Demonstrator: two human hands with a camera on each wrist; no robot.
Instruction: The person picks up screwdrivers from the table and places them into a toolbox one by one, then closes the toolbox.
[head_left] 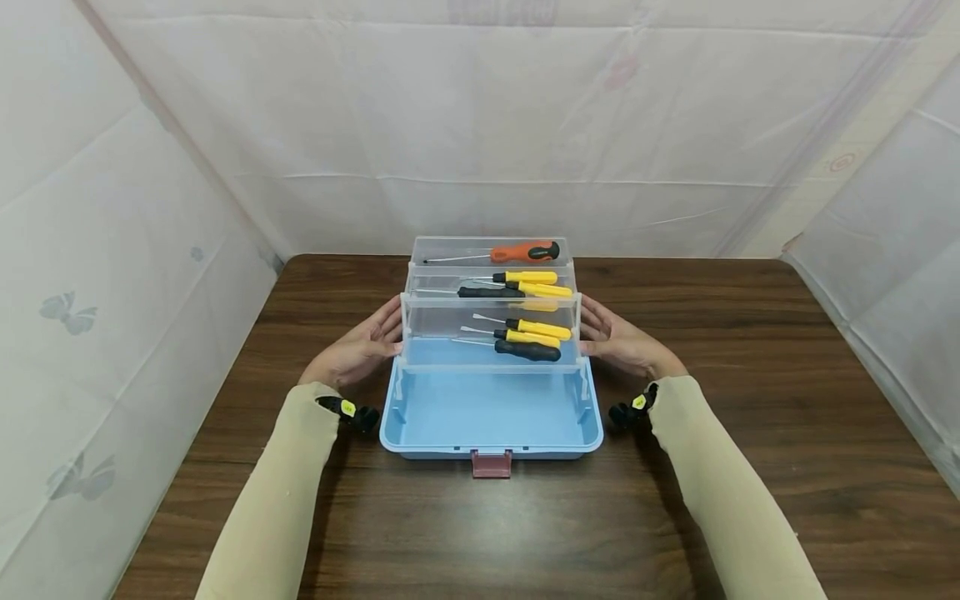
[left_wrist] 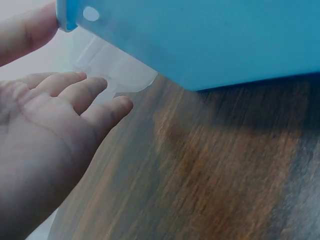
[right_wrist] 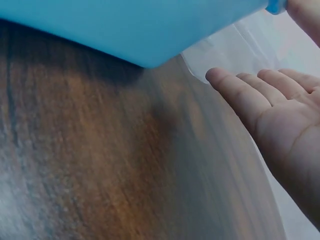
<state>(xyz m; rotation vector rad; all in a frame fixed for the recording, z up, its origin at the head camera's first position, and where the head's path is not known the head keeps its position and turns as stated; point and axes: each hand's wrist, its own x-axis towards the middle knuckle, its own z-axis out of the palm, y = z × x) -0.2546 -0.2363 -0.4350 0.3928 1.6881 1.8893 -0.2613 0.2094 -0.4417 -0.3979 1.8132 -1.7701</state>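
A blue toolbox [head_left: 491, 408] stands on the table with its clear trays [head_left: 450, 317] fanned out toward the back. An orange-and-black screwdriver [head_left: 525, 252] lies in the rearmost clear section. Yellow-handled screwdrivers [head_left: 538, 328] and a black-handled screwdriver [head_left: 527, 350] lie in the front tray; more yellow and black ones are in the tray behind. My left hand [head_left: 360, 346] is at the box's left side, thumb against the blue rim [left_wrist: 67, 15], fingers extended toward the back. On the right side my right hand [head_left: 622, 340] mirrors it, its thumb at the rim there.
The toolbox's front has a dark red latch [head_left: 491, 464], hanging down. Under everything is a dark wood-grain table [head_left: 750, 400]. White sheeting [head_left: 480, 125] rises behind the table and along both sides.
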